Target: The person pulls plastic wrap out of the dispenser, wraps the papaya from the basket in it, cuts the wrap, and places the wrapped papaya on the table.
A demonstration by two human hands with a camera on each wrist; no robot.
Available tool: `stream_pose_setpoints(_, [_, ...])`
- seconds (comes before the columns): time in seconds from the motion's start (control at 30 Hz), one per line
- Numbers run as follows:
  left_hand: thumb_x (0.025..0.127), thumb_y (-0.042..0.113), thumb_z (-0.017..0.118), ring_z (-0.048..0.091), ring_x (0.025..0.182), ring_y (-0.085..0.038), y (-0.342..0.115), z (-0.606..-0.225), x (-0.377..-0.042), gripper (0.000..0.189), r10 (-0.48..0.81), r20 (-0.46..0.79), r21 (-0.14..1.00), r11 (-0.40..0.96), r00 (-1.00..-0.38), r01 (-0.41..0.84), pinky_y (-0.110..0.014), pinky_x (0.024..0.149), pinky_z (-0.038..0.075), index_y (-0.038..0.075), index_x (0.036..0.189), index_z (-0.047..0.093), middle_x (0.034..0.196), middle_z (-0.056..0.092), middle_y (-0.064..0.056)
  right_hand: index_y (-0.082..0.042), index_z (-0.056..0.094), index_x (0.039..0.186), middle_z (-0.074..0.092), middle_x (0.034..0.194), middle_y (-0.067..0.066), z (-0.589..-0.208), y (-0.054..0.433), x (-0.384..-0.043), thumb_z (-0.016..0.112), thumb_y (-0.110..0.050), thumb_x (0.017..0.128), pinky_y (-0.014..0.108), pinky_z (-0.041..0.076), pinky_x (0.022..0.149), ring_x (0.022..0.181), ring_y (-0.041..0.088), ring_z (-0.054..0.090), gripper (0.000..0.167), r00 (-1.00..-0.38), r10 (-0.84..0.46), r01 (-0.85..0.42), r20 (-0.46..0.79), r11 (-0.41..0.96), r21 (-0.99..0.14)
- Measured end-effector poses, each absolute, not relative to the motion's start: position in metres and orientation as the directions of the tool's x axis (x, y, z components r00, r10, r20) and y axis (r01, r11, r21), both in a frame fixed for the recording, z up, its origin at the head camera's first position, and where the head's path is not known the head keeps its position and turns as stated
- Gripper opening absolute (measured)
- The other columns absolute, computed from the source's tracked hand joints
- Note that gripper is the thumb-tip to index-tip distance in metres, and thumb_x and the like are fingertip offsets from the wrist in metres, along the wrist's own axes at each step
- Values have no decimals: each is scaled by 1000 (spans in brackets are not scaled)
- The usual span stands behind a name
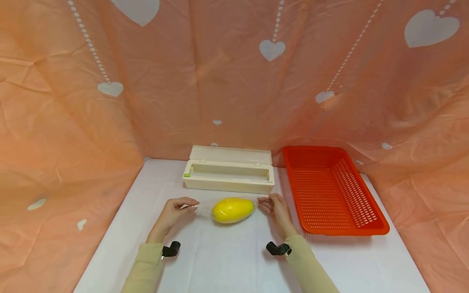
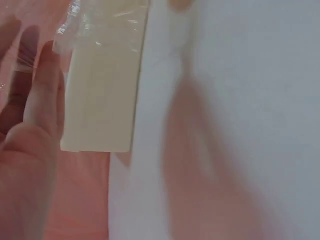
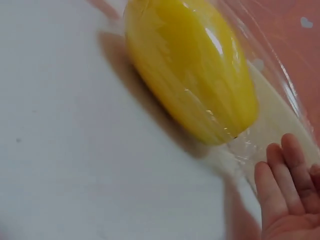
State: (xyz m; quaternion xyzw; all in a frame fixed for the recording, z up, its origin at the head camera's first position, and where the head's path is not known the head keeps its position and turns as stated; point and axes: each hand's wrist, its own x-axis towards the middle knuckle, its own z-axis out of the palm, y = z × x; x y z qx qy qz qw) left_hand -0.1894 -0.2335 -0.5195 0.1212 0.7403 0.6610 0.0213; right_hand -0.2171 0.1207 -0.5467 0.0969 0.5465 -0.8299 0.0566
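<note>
A smooth yellow oval fruit [image 1: 233, 210], its exact kind unclear, is wrapped in clear cling film [image 1: 206, 210] in the middle of the head view. On its left side, my left hand [image 1: 178, 211] pinches one end of the film between thumb and fingers. My right hand [image 1: 277, 209] pinches the film's other end, close to the fruit's right tip. In the right wrist view the fruit [image 3: 192, 70] hangs slightly over its shadow, with the film stretched across it. Crinkled film [image 2: 100, 22] runs from the fingertips in the left wrist view.
Behind the fruit stands a cream cling film box [image 1: 228, 185] with its lid [image 1: 231, 154] raised and a green piece [image 1: 187, 175] at its left end. A red perforated basket [image 1: 346, 232] sits to the right. The white tabletop [image 1: 220, 264] meets a pink curtain [image 1: 238, 93] printed with hearts.
</note>
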Motion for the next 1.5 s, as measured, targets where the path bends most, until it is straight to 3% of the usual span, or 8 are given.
stream_pose_setpoints(0.17, [82,-11,68,62,96,-13,-234,-527,-179,15,323,252,961,27,-912,275,-22,83,52,-14,96,69,101,65,-26,-3,47,78,69,84,15,-552,121,-215,37,-4,97,40,51,89,86,25,68,21,-972,42,185,-231,-467,-864])
stream_pose_setpoints(0.33, [82,-11,67,61,96,-18,-233,-529,-166,11,394,241,960,36,-887,276,-23,80,52,-16,92,69,101,63,-27,-1,55,78,70,80,14,-555,120,-215,40,-2,93,39,52,87,83,23,69,22,-963,66,191,-262,-520,-833])
stream_pose_setpoints(0.53, [91,4,63,57,96,-19,-222,-532,-156,17,383,150,963,154,-912,223,-25,80,53,-7,84,73,100,63,-19,8,60,88,70,80,15,-559,119,-218,40,-1,91,37,53,85,82,24,69,22,-946,79,229,-315,-525,-820])
stream_pose_setpoints(0.77, [89,12,68,56,90,-17,-214,-538,-155,15,373,108,934,280,-921,223,-24,75,55,0,83,75,96,62,-9,8,55,84,70,85,18,-560,119,-221,39,-2,90,38,52,85,83,24,69,20,-926,80,294,-368,-458,-839])
stream_pose_setpoints(1.0, [88,18,70,57,88,-17,-211,-544,-158,16,355,88,883,405,-931,238,-24,75,54,5,82,76,93,61,-1,10,55,92,68,93,19,-557,122,-216,40,-5,92,41,51,88,92,28,67,21,-918,28,362,-396,-347,-865])
stream_pose_setpoints(1.17, [90,20,68,58,85,-18,-211,-538,-159,23,262,50,881,443,-964,166,-26,74,52,5,75,75,89,64,-1,11,54,102,66,98,21,-555,132,-210,45,-8,97,42,50,90,96,31,65,22,-918,-78,392,-388,-303,-869])
stream_pose_setpoints(1.33, [91,28,67,53,66,-15,-206,-522,-167,33,100,-13,875,482,-995,37,-23,58,44,5,67,69,74,65,-1,13,53,107,66,102,24,-553,137,-207,48,-11,99,42,50,91,101,34,64,26,-916,-149,400,-372,-274,-875])
stream_pose_setpoints(1.5, [82,25,77,47,59,-20,-187,-499,-178,31,-72,114,816,575,-991,52,-28,56,39,6,62,65,63,60,-3,14,53,109,65,104,25,-553,139,-206,48,-11,99,42,50,91,101,33,64,27,-914,-162,404,-372,-269,-874])
